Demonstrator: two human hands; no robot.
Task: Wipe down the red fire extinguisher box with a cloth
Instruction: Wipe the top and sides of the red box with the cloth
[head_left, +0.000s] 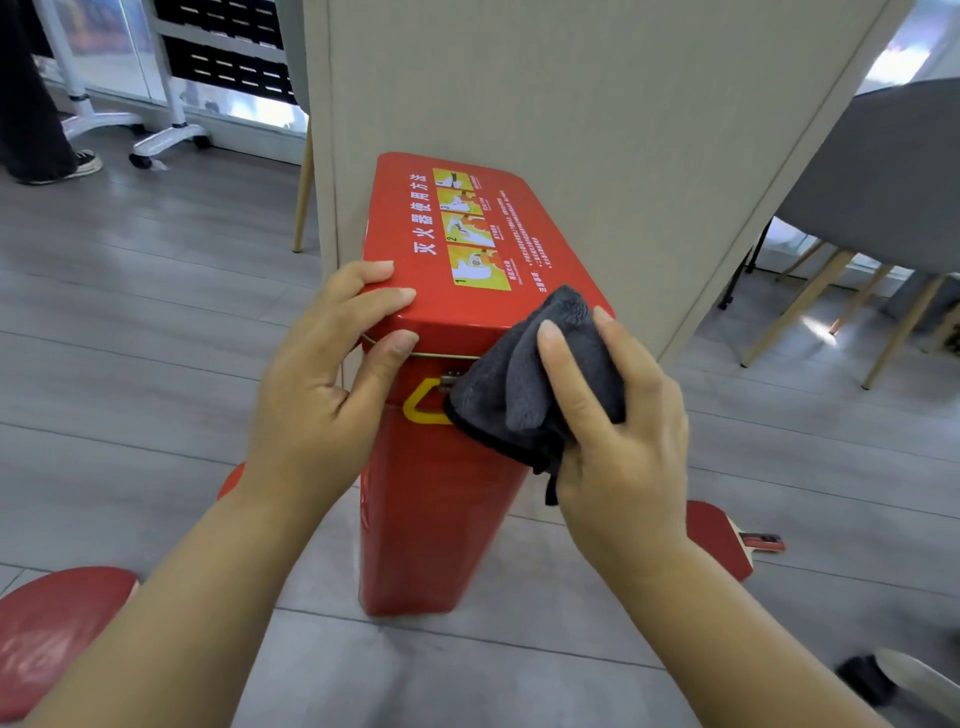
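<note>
Head view:

- Red fire extinguisher box (441, 519) stands upright on the grey plank floor (156, 322), its back against a beige panel (545, 93). Centre of frame, right in front of the person.
- Lid (457, 306) is down. It carries an instruction label (475, 231) with yellow pictograms and white text.
- Yellow handle (418, 408) sits on the front face just under the lid edge; its right part is hidden by the cloth.
- Left hand (322, 384) grips the near-left corner of the lid: fingers curled over the top, thumb on the lid's front edge.
- Right hand (623, 421) clasps the grey cloth (514, 384), bunched, fingers wrapped over it. The cloth is pressed on the near-right corner, covering the lid edge and the upper front face. Latch area is mostly hidden behind the cloth.
- Floor, right of the box: red table tennis paddle (722, 540), partly behind the right forearm.
- Lower left: red rounded object (57, 623), blurred, can't tell what it is.
- Right: grey chair (883, 176) with wooden legs.
- Upper left: white wheeled stand (166, 137), another person's dark trouser leg and sneaker (85, 162).
</note>
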